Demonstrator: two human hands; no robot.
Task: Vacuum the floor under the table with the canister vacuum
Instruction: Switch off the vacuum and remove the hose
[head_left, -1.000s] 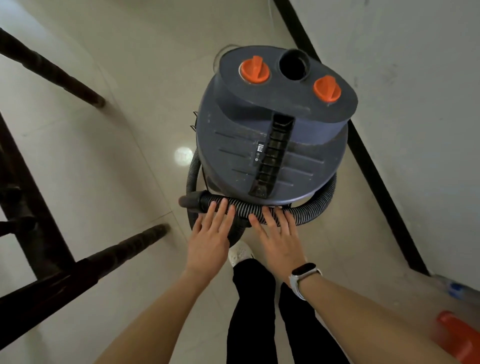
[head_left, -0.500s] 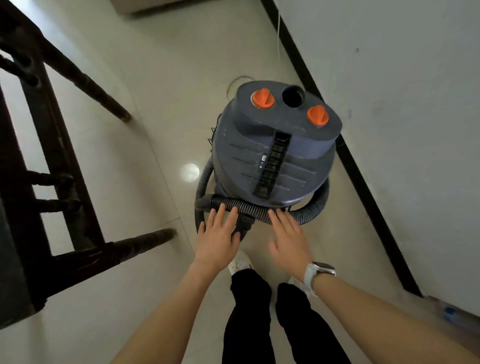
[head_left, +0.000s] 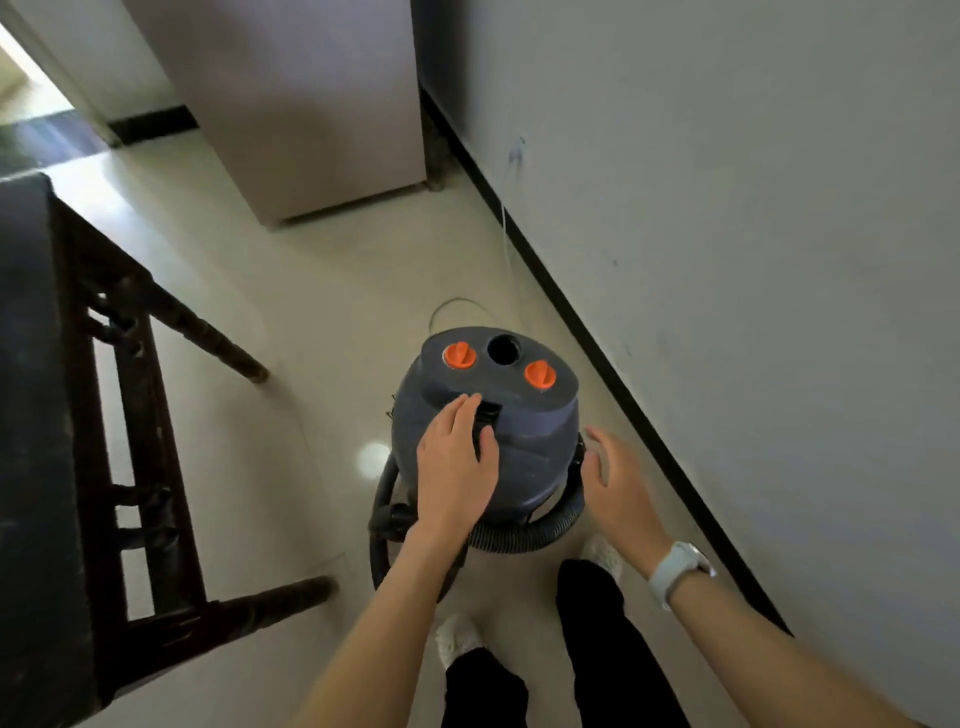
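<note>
Now your vacuum (head_left: 524, 441) stands upright between the wall (head_left: 727, 260) and table legs (head_left: 208, 332); your left hand (head_left: 454, 467) rests flat on it, right hand (head_left: 618, 483) hovers relaxed beside it.

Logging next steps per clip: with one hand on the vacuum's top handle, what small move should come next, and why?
Probably curl the left hand round the black carry handle: its fingers lie flat beside it, gripping nothing. The right hand hovers open by the canister, hose coiled round its base.
</note>
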